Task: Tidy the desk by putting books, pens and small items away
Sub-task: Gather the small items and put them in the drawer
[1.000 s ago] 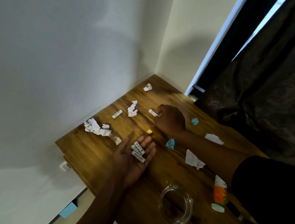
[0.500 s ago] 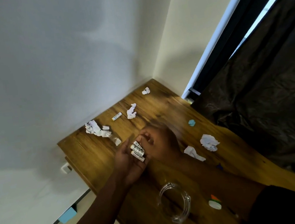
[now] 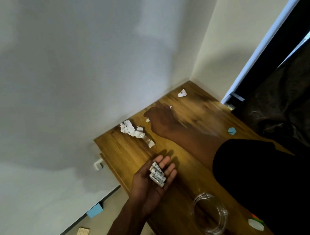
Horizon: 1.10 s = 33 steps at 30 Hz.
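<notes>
Cupping batteries point(image 3: 157, 174) in upturned left hand point(image 3: 153, 181) | right hand point(image 3: 161, 119) outstretched over desk point(image 3: 127, 155)

The batteries point(image 3: 157, 174) lying across my left hand point(image 3: 151, 183) look smooth and glossy, wrapped in white printed sleeves. Under that palm the desk point(image 3: 127, 155) is brown wood with visible grain and a soft sheen. Beyond my fingertips lies crumpled white paper point(image 3: 129, 128), matt and creased, and nearer my forearm sits a clear glossy bowl point(image 3: 210, 214), glass or plastic.
</notes>
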Each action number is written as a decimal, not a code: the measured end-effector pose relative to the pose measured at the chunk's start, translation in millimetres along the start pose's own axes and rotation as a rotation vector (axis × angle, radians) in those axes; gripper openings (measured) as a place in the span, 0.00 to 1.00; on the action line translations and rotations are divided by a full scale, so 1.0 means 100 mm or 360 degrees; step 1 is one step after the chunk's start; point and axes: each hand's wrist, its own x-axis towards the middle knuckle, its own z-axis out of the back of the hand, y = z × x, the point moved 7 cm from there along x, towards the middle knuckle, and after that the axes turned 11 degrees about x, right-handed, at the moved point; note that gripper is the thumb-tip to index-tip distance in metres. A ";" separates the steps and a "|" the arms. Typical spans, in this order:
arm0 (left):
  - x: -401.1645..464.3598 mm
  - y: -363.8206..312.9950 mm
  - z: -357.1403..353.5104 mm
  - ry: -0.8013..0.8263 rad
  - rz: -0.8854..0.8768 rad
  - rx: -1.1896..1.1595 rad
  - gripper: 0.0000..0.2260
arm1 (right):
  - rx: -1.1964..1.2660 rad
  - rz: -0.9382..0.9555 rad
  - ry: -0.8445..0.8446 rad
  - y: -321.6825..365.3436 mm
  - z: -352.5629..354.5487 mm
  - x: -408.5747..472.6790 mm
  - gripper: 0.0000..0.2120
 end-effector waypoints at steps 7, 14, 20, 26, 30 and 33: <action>-0.05 -0.02 0.12 0.0040 -0.0032 -0.0053 0.22 | -0.0014 0.0079 -0.0218 -0.02 -0.01 -0.07 0.12; 0.03 0.00 0.08 0.0076 -0.0025 -0.0103 0.23 | 0.0872 0.0008 -0.0503 0.15 0.34 -0.95 0.09; 0.02 0.09 -0.10 0.0163 -0.0005 0.0051 0.24 | 0.0769 -0.0124 -0.0455 0.17 0.31 -1.81 0.09; -0.08 0.45 -0.33 0.0262 0.0116 0.0165 0.26 | 0.0785 -0.0144 -0.0478 0.07 0.26 -2.35 0.13; -0.12 0.73 -0.29 0.0211 0.0162 0.0123 0.23 | 0.0858 -0.0179 -0.0500 -0.01 0.35 -2.73 0.12; -0.20 0.95 -0.33 0.0210 0.0195 0.0150 0.26 | 0.0871 -0.0193 -0.0519 -0.03 0.38 -3.06 0.12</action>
